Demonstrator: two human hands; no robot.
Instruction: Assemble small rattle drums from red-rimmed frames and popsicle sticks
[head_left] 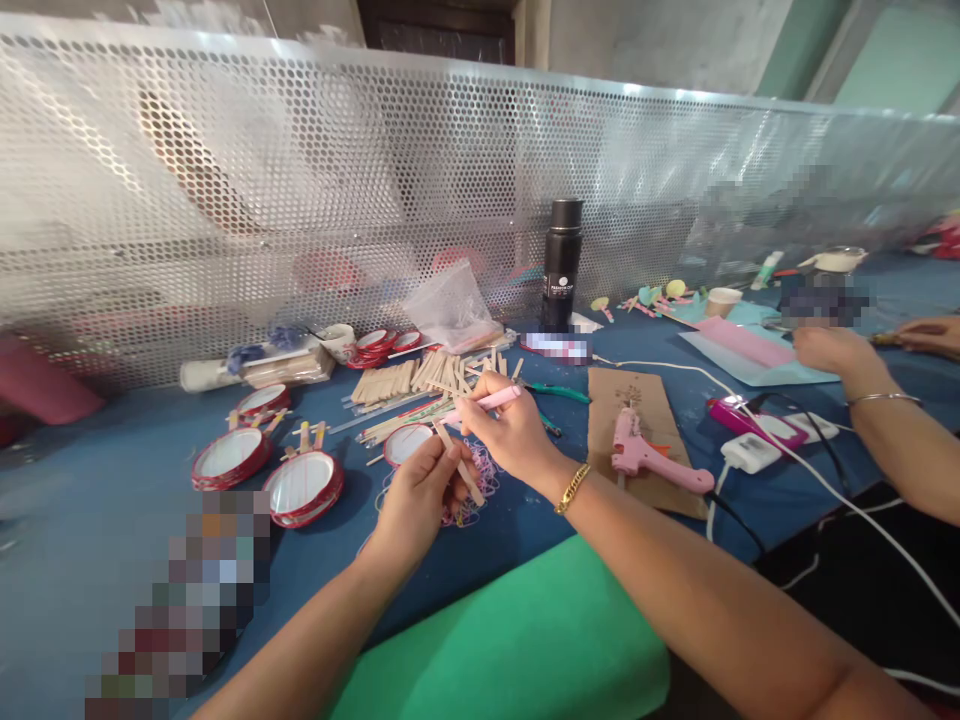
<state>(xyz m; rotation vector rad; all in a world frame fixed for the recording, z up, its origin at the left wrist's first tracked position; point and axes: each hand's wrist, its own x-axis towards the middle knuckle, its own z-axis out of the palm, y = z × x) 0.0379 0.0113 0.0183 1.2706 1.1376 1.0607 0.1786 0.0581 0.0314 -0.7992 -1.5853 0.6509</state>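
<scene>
My left hand (421, 488) is closed on a flat wooden craft stick (471, 484), pinched between thumb and fingers and slanting down to the right. In my right hand (517, 432) is a pink pen (498, 399), gripped as for writing, its lower end near the top of the stick; whether they touch I cannot tell. Below both hands lies a tangle of thin pink and purple string (491, 470). Just left of the fingers is a small round red-rimmed drum (407, 443) with a white face. A heap of loose craft sticks (386, 382) spreads behind my hands.
Several red drums (304, 486) stand at left. A pink glue gun (637, 452) rests on cardboard (600, 400) at right, near a power strip (757, 425) and cables. A black bottle (562, 270) stands before the perforated metal screen (300, 180). Another person's hand (829, 355) works at far right.
</scene>
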